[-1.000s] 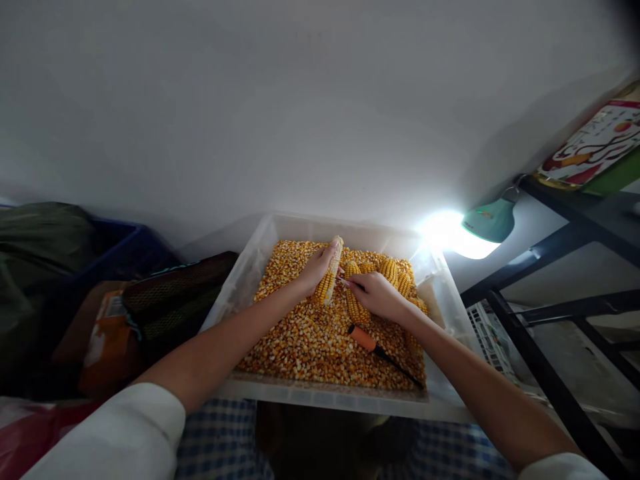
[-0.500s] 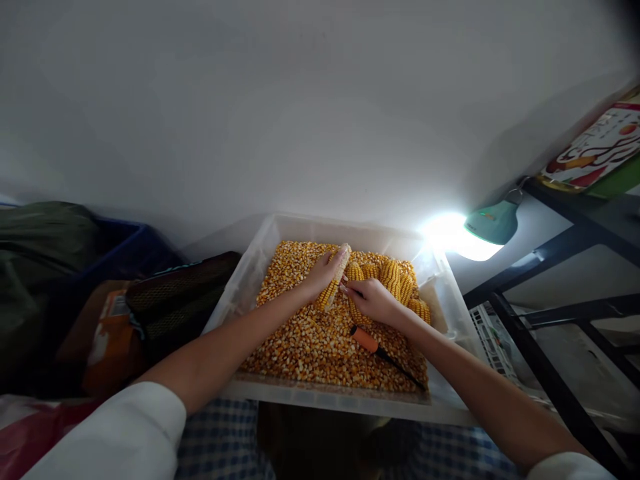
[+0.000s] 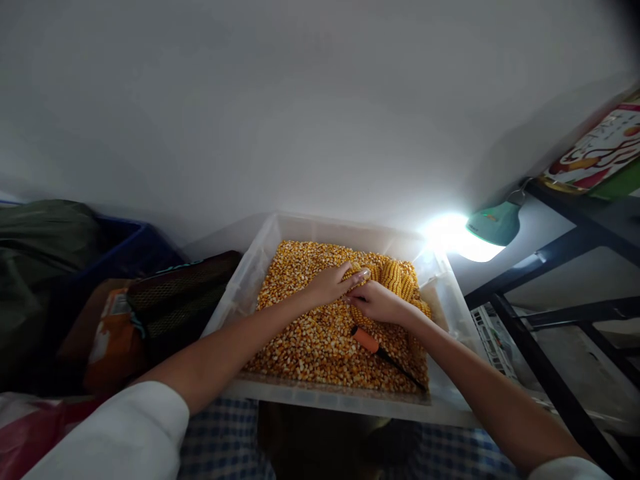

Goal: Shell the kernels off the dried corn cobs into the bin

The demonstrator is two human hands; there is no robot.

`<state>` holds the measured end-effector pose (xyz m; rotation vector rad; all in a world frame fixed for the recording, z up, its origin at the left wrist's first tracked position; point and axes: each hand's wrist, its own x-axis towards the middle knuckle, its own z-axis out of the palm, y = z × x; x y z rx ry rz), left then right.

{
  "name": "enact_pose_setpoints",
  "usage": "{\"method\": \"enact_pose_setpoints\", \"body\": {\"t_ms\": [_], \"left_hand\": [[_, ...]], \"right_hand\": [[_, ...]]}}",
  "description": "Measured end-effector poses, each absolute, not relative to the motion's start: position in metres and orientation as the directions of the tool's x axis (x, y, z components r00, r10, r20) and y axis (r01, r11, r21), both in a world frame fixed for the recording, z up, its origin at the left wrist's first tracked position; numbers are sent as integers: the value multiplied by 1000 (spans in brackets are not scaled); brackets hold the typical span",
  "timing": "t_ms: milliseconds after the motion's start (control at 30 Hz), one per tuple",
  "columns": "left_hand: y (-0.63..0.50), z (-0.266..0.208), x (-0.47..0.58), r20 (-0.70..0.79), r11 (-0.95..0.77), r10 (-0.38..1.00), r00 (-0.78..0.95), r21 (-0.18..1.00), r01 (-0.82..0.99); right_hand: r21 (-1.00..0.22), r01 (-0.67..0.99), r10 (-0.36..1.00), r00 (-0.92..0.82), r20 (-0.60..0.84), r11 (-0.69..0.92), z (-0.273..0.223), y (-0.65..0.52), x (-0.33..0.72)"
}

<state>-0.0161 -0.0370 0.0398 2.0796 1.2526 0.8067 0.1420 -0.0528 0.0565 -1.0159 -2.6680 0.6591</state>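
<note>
My left hand [image 3: 331,285] is closed round a corn cob [image 3: 356,269], most of which its fingers cover. My right hand [image 3: 379,303] is closed right beside it, its fingers touching or nearly touching the left fingertips; what it grips is hidden. Behind and to the right of my right hand lie several yellow corn cobs [image 3: 391,275] with their kernels on. Both hands are over loose corn kernels [image 3: 310,340] in a translucent plastic bin [image 3: 345,398]. A tool with an orange handle [image 3: 367,340] and dark shaft lies on the kernels below my right hand.
A lit green lamp [image 3: 495,223] hangs from a dark metal rack [image 3: 540,267] at the right. Left of the bin are a black mesh bag [image 3: 185,300], an orange-and-white package [image 3: 113,327] and a blue crate [image 3: 145,243]. A pale wall [image 3: 320,120] rises behind.
The partly stripped cob, upright and plain to see before, is now mostly hidden by my hands. My left hand has moved right and slightly down, towards my right hand.
</note>
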Motion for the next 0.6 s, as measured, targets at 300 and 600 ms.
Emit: {"method": "enact_pose_setpoints", "body": {"t_ms": [300, 600], "left_hand": [[-25, 47, -15, 178, -274, 948, 264, 879, 390], [-18, 42, -9, -217, 272, 956, 195, 907, -323]], "right_hand": [[-502, 622, 730, -683, 28, 601, 65, -48, 148], [-690, 664, 952, -276, 132, 288, 61, -48, 140]]}}
